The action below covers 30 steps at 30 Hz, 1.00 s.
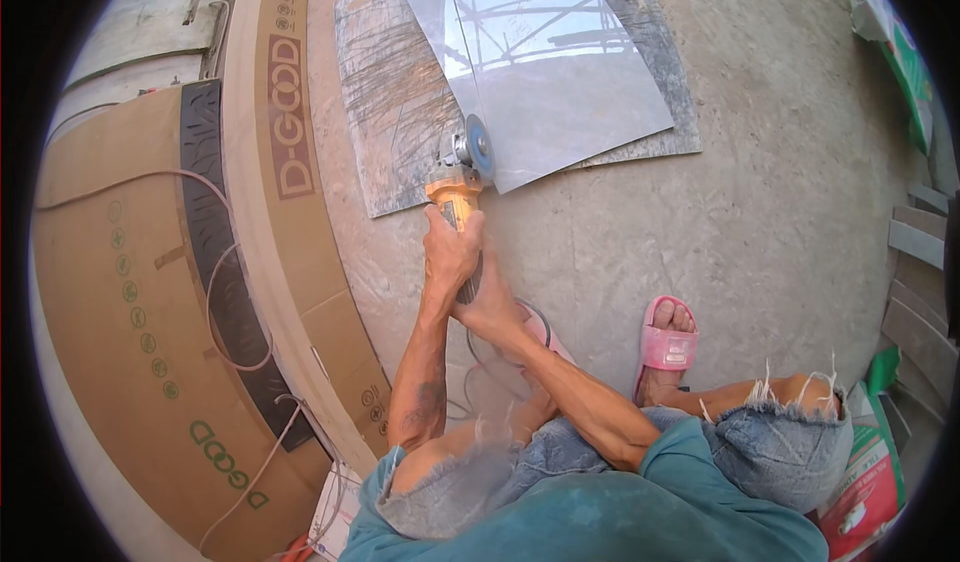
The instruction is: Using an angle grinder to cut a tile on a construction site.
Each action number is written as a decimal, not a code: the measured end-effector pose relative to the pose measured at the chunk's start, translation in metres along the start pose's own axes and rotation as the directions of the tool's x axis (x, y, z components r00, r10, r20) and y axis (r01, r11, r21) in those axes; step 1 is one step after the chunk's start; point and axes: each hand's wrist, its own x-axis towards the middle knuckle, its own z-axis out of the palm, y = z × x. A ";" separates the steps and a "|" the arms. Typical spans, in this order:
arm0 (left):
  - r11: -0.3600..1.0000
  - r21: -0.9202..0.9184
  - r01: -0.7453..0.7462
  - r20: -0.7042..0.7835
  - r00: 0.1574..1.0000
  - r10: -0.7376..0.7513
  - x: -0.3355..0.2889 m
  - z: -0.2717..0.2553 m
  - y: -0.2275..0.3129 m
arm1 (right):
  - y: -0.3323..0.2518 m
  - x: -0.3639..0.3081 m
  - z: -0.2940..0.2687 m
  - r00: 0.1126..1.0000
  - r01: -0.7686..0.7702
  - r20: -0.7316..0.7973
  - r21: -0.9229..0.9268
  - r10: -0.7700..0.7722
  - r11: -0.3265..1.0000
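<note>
My left hand (453, 252) is wrapped round the yellow body of an angle grinder (455, 194), just behind its metal head. Lower down, my right hand (490, 302) grips the tool's dark rear part. The grinder's round disc (481, 148) stands on edge at the near edge of a glossy grey tile (580, 112). A thin straight line runs across the tile away from the disc, with a narrow strip to its left. Whether the disc touches the tile I cannot tell. Under the tile lies a scratched, worn board (390, 92).
Long cardboard boxes (330, 272) stand along the left, with a cable (215, 337) draped over them. At the right edge are stacked tile pieces (920, 292) and a red and green bag (865, 472). My foot in a pink slipper (668, 347) rests on the concrete floor (790, 252).
</note>
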 end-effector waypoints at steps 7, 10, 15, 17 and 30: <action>1.000 -0.026 0.003 0.003 1.000 -0.003 -0.007 0.003 -0.001 | 0.003 -0.005 -0.003 1.000 0.008 -0.010 -0.024 -0.008 1.000; 1.000 -0.011 -0.007 -0.018 1.000 0.007 -0.009 0.006 -0.006 | 0.007 -0.009 -0.002 0.999 -0.037 0.007 -0.036 0.038 0.999; 0.999 -0.030 -0.036 -0.041 0.999 0.035 -0.015 0.010 -0.011 | 0.019 -0.013 0.000 1.000 -0.005 -0.013 -0.082 0.004 0.997; 1.000 -0.012 -0.019 -0.035 0.999 0.019 -0.017 0.011 -0.010 | 0.021 -0.014 -0.001 1.000 -0.004 -0.015 -0.074 0.003 0.997; 1.000 -0.027 -0.003 -0.024 1.000 0.002 -0.024 0.015 -0.020 | 0.028 -0.022 0.000 0.999 0.043 -0.019 -0.034 -0.044 0.998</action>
